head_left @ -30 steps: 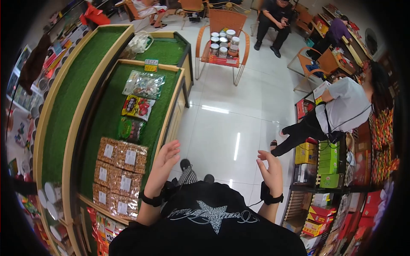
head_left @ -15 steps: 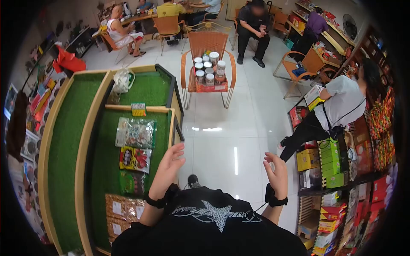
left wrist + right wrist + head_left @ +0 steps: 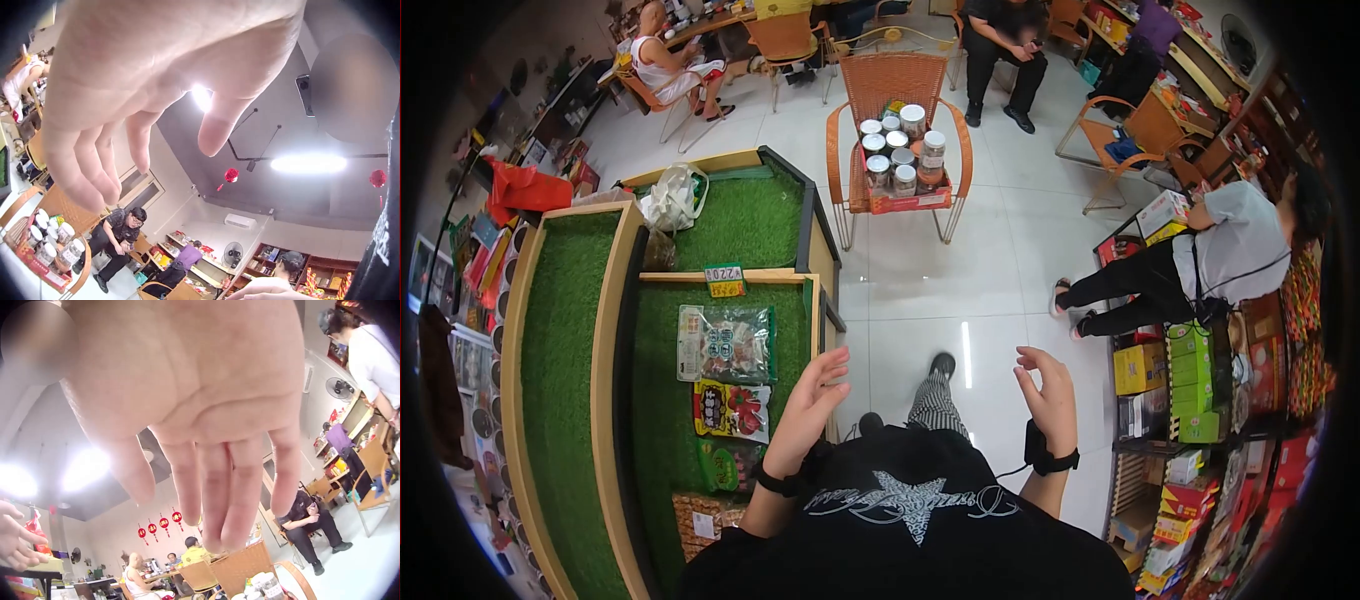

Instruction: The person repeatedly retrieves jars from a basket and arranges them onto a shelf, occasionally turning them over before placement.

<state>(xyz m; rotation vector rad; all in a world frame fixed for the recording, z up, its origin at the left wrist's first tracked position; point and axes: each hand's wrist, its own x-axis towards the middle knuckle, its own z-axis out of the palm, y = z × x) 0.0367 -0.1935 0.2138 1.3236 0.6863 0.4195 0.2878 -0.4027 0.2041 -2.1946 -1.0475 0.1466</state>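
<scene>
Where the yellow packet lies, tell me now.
In the head view, the yellow packet lies left of the left hand, on green turf between a large clear packet and a green packet.

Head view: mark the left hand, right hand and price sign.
Left hand (image 3: 806, 411), head view, middle of hand.
Right hand (image 3: 1055, 404), head view, middle of hand.
Price sign (image 3: 725, 281), head view, middle of face.

Glossy pale tiled flr (image 3: 1020, 250); grey ceiling (image 3: 269, 194) w/ bright strip light (image 3: 309, 164); AC unit (image 3: 240, 220) on pale wall (image 3: 312, 234); woven-back armchair (image 3: 890, 88).
</scene>
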